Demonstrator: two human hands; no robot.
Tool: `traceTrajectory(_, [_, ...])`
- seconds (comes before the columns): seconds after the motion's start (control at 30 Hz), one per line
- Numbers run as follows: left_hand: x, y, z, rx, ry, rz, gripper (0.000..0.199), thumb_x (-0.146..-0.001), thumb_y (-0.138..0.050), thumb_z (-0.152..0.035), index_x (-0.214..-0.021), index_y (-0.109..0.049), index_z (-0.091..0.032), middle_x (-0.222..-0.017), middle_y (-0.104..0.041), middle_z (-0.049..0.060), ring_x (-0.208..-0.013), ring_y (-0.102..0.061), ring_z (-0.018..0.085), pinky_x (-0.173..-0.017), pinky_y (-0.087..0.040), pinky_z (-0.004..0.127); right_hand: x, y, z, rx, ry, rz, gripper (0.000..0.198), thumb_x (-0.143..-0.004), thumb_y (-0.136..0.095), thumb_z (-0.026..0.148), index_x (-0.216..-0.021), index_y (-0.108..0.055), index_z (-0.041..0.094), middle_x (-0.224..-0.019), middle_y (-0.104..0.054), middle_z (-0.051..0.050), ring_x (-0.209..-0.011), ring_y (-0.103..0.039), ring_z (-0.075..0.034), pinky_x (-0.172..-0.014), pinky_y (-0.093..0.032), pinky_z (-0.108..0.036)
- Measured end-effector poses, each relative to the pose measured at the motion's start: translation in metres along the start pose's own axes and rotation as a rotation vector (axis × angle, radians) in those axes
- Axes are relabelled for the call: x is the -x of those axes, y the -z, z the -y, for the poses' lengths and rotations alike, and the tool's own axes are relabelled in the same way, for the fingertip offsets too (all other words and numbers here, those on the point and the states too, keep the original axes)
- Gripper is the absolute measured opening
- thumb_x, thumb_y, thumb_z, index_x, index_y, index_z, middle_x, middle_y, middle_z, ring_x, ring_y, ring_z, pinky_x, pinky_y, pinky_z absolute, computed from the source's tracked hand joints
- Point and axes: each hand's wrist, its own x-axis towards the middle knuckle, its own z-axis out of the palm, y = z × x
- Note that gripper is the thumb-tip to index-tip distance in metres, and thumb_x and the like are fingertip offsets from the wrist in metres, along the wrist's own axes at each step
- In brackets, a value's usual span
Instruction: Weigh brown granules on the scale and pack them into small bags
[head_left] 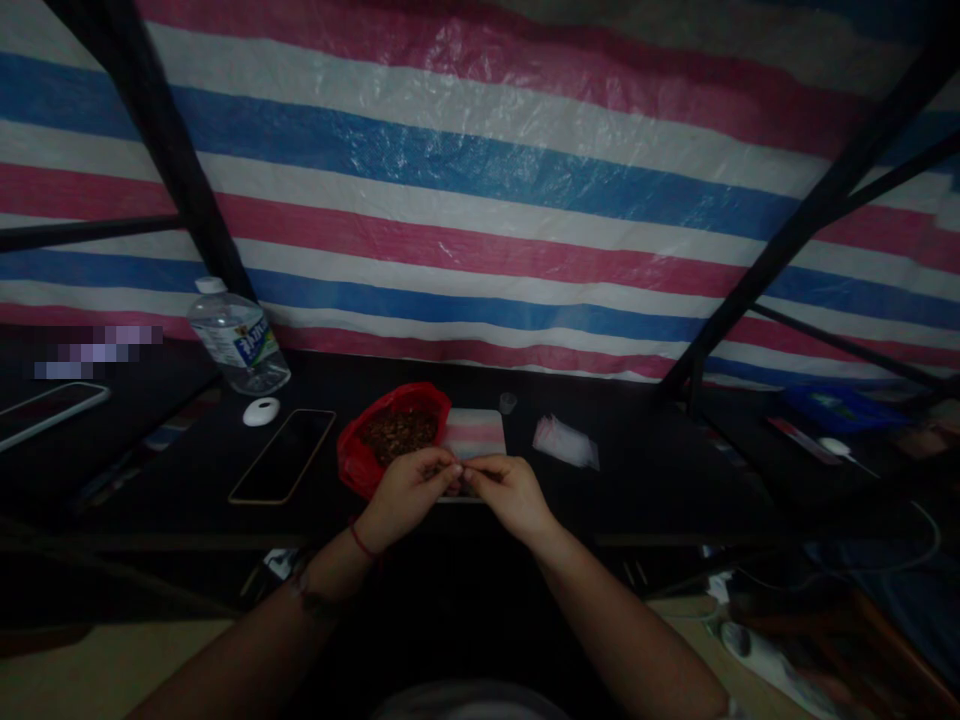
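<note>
Both my hands meet at the table's front edge, fingertips pinched together. My left hand [414, 492] is closed just in front of a red plastic bag [352, 465], rolled open and filled with small brown pieces [403, 432]. My right hand [514, 492] is closed too, its thumb and finger touching the left fingertips. Whatever the two hold between them is too small and dark to make out. Behind and beneath my hands lies a pale, flat, shiny rectangular object [478, 425], partly covered by them and the bag.
Right of my hands lie a stack of small clear plastic bags [566, 443] and a tiny clear cup [508, 402]. To the left are a phone [283, 456], a white rounded case [261, 411] and a plastic bottle [238, 340]. Striped sheeting [465, 240] hangs behind the black table [675, 480].
</note>
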Motion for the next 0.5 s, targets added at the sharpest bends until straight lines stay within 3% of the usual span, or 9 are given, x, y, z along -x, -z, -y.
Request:
traceTrajectory(0.2, [0.004, -0.003, -0.001, -0.152, 0.002, 0.003, 0.020, -0.079, -0.050, -0.029, -0.067, -0.060, -0.016, -0.059, -0.060, 0.000, -0.056, -0.057, 0.013, -0.054, -0.043, 0.021, 0.000, 0.000, 0.000, 0.378, 0.171, -0.023, 0.022, -0.078, -0.051, 0.015, -0.057, -0.056, 0.019, -0.058, -0.056, 0.001, -0.055, -0.049, -0.011, -0.054, -0.035, -0.022])
traceTrajectory(0.33, [0.006, -0.005, -0.003, -0.272, 0.028, -0.067, 0.017, -0.073, -0.048, -0.023, -0.061, -0.057, -0.017, -0.053, -0.056, -0.002, -0.051, -0.053, 0.012, -0.048, -0.038, 0.021, -0.001, -0.001, -0.002, 0.516, 0.150, -0.126, 0.020, -0.072, -0.050, 0.011, -0.054, -0.047, 0.019, -0.058, -0.050, 0.001, -0.056, -0.046, -0.012, -0.055, -0.031, -0.023])
traceTrajectory(0.43, [0.007, -0.001, -0.005, -0.341, 0.035, -0.120, 0.017, -0.070, -0.047, -0.021, -0.056, -0.054, -0.017, -0.051, -0.053, -0.003, -0.050, -0.051, 0.012, -0.049, -0.036, 0.021, -0.003, 0.001, 0.000, 0.522, 0.104, -0.243, 0.020, -0.071, -0.051, 0.013, -0.053, -0.045, 0.020, -0.056, -0.047, 0.001, -0.056, -0.045, -0.013, -0.055, -0.031, -0.024])
traceTrajectory(0.5, [0.006, 0.005, -0.007, -0.360, 0.006, -0.144, 0.017, -0.070, -0.046, -0.021, -0.057, -0.055, -0.017, -0.054, -0.055, -0.002, -0.055, -0.052, 0.013, -0.053, -0.039, 0.022, -0.006, 0.000, 0.000, 0.405, 0.131, -0.200, 0.022, -0.074, -0.051, 0.016, -0.053, -0.045, 0.020, -0.056, -0.047, 0.001, -0.058, -0.046, -0.013, -0.057, -0.034, -0.024])
